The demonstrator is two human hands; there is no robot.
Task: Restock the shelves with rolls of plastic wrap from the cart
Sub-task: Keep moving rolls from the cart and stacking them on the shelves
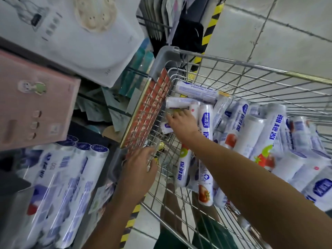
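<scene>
Head cam: 1 cart [251, 66], L hand [142, 169], R hand [181, 121], 4+ shelf rolls [71, 177].

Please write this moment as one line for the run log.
left hand resting on cart wall | right hand open, reaching to rolls in cart's far corner | shelf rolls stacked at left
</scene>
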